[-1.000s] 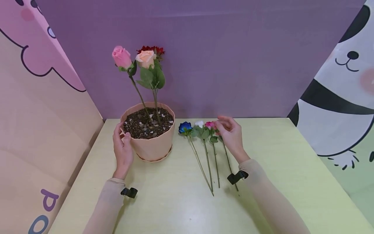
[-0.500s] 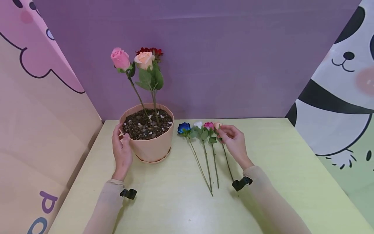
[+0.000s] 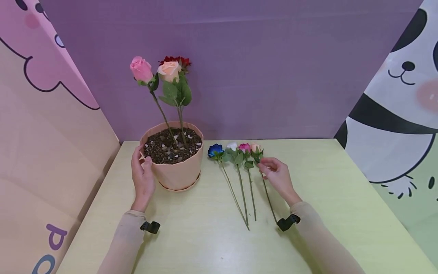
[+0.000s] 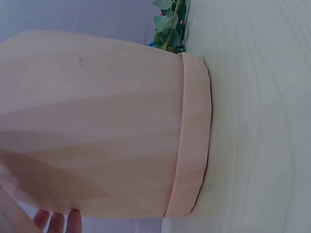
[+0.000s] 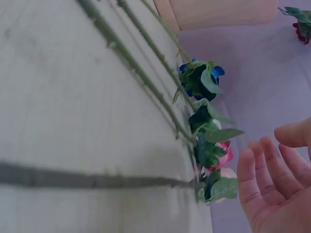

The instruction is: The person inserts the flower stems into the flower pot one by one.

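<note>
A light pink flowerpot filled with dark soil stands at the back left of the table. In it stand a pink rose, a peach rose and a dark red flower. My left hand holds the pot's left side, its fingers round the wall near the rim. On the table lie artificial roses: a blue one, a white one, a magenta one and a peach one. Just over that last rose's stem hovers my right hand, thumb and fingers apart.
Each wrist wears a black camera band. A purple backdrop rises behind the table. Side panels carry a pink cartoon on the left and a panda on the right.
My right hand has moved toward me and slightly right, from the peach rose's head down along its stem, uncovering the bloom. The left hand stays at the pot.
</note>
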Tool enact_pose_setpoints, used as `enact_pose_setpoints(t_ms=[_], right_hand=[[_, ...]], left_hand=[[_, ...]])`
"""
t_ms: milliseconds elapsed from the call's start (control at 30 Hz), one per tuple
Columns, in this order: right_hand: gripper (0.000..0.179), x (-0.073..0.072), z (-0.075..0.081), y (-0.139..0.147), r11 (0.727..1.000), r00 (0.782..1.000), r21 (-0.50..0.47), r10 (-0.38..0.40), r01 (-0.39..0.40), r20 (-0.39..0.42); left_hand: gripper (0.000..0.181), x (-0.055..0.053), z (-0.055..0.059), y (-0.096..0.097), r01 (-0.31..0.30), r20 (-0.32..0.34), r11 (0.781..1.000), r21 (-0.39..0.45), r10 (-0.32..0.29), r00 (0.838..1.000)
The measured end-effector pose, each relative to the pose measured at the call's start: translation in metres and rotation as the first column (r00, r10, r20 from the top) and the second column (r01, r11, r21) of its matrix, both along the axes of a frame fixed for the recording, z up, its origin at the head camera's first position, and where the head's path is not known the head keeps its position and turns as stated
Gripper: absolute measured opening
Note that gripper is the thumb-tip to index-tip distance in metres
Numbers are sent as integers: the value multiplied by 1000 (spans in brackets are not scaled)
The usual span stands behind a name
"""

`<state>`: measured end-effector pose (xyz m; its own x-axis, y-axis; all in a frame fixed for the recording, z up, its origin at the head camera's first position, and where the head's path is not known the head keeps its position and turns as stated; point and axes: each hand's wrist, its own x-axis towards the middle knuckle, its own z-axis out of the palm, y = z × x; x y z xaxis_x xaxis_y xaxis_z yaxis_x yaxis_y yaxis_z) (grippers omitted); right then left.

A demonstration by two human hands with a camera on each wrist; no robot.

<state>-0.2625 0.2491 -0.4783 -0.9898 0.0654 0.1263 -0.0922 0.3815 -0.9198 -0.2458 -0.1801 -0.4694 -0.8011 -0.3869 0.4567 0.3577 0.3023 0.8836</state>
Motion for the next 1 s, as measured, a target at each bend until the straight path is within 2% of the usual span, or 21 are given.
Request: enact_pose_setpoints(t_ms=[333, 567, 1000], right_hand=[[39, 2, -8, 11, 999, 992, 48, 20, -26, 121], [39, 2, -11, 15, 995, 987, 88, 35, -49, 155], [37, -1, -23, 21, 995, 979, 77, 48, -64, 197]], left_hand=[[51, 0, -2, -1, -15, -17, 1000, 1, 15, 1000], [51, 0, -1, 1, -7, -18, 1000, 4, 7, 1000], [52, -1, -1, 1, -13, -6, 1000, -1, 13, 1000]])
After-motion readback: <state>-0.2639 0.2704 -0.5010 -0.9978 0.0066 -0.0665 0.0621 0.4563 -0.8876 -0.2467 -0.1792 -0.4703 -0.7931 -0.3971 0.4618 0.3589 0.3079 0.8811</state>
